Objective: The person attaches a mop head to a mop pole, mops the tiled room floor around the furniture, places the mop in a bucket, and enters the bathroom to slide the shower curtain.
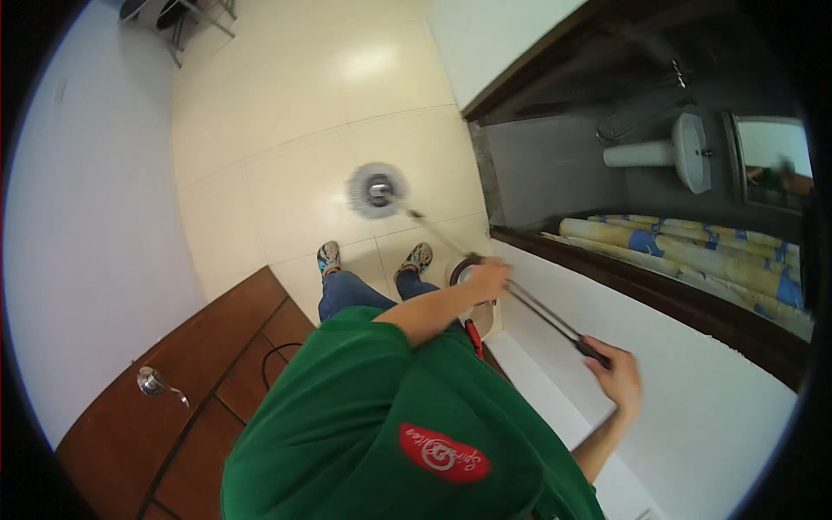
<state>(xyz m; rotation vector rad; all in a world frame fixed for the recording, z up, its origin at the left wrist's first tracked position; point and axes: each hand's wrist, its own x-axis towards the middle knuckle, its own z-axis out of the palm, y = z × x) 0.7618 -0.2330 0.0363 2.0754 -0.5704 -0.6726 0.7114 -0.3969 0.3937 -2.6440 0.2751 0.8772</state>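
Note:
My left hand (491, 279) is closed around the metal pole of a mop (546, 313), about midway along it. My right hand (614, 374) grips the black end of the pole. The pole slants down to a round, grey-white mop head (377, 190) on the tiled floor, in front of my feet; the head is blurred. A light bucket (482, 318) with a dark-rimmed round part (460, 270) stands beside my right leg, partly hidden by my left hand and forearm. A red object (474, 338) shows near it, against my shirt.
A brown wooden door (188, 390) with a metal lever handle (153, 382) stands at the left. At the right, a doorway with a dark frame (624, 292) opens on a bathroom with a white pedestal sink (692, 153) and patterned curtain (689, 250). Chair legs (201, 19) show at the top left.

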